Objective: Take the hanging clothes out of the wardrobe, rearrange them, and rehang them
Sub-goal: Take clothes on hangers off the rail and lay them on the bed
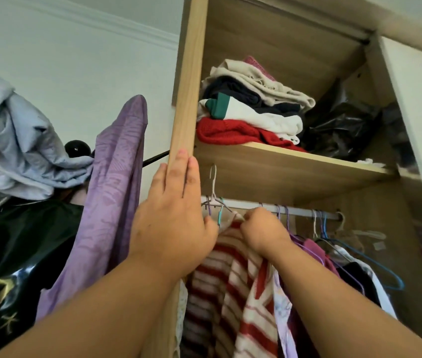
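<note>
My left hand [176,215] lies open and flat against the light wooden side panel of the wardrobe [185,99], bracing me. My right hand [261,232] is closed on the neck of the red-and-cream striped knitted sweater [233,280], which hangs at the left end of the silver metal rail [302,211]. To free it cleanly, I judge I should lift its wire hanger hook [213,182] straight up off the rail before drawing it out, keeping clear of the neighbouring purple plastic hangers [282,215].
</note>
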The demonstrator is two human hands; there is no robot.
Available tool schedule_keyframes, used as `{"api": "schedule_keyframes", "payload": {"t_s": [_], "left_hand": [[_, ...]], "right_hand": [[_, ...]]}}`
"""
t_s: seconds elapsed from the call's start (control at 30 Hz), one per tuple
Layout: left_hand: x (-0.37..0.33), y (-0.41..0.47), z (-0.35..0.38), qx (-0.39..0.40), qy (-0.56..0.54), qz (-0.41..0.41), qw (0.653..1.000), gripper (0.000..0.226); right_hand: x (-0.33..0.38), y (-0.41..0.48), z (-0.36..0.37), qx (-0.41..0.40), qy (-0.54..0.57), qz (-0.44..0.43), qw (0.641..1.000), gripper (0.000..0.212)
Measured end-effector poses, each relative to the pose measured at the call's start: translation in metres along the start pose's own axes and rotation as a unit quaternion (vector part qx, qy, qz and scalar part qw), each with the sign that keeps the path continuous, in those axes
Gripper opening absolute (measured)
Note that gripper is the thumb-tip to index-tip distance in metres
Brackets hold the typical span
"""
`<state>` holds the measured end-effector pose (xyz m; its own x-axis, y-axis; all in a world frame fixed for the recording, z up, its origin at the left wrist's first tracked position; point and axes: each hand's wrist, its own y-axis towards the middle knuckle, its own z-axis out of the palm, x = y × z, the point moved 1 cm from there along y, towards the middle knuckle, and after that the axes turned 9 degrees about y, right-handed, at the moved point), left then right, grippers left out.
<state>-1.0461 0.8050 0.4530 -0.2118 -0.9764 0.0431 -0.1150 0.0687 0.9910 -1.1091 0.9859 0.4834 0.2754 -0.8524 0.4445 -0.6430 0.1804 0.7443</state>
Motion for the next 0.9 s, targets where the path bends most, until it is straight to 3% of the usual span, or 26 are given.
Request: {"api": "schedule_keyframes", "payload": {"t_s": [0.13, 0.27, 0.43, 0.57, 0.73, 0.83, 0.9], "left_hand": [[0.002, 0.000, -0.003, 0.046, 0.026, 0.022, 0.998, 0.089], [0.009, -0.008, -0.003, 0.060, 0.026, 0.051, 0.997, 0.084], [-0.017, -0.026, 0.002, 0.079, 0.050, 0.133, 0.987, 0.081], [-0.063, -0.040, 0.020, 0.165, -0.105, 0.131, 0.972, 0.081], [-0.117, -0.069, 0.048, 0.289, -0.293, 0.095, 0.906, 0.072], [-0.151, -0.100, 0.064, 0.350, -0.422, 0.114, 0.828, 0.063], [-0.176, -0.127, 0.066, 0.362, -0.511, 0.145, 0.766, 0.045]], "right_hand": [[-0.015, -0.040, -0.050, -0.002, 0.038, -0.005, 0.999, 0.017], [-0.031, -0.089, -0.104, 0.001, 0.140, 0.048, 0.989, 0.015], [-0.047, -0.148, -0.162, 0.022, 0.120, 0.076, 0.990, 0.022], [-0.050, -0.202, -0.196, 0.015, 0.083, 0.104, 0.991, 0.023], [-0.041, -0.280, -0.222, -0.043, 0.024, 0.173, 0.984, 0.024], [-0.032, -0.336, -0.232, -0.082, -0.012, 0.220, 0.972, 0.024], [-0.025, -0.377, -0.237, -0.114, -0.042, 0.260, 0.958, 0.024]]}}
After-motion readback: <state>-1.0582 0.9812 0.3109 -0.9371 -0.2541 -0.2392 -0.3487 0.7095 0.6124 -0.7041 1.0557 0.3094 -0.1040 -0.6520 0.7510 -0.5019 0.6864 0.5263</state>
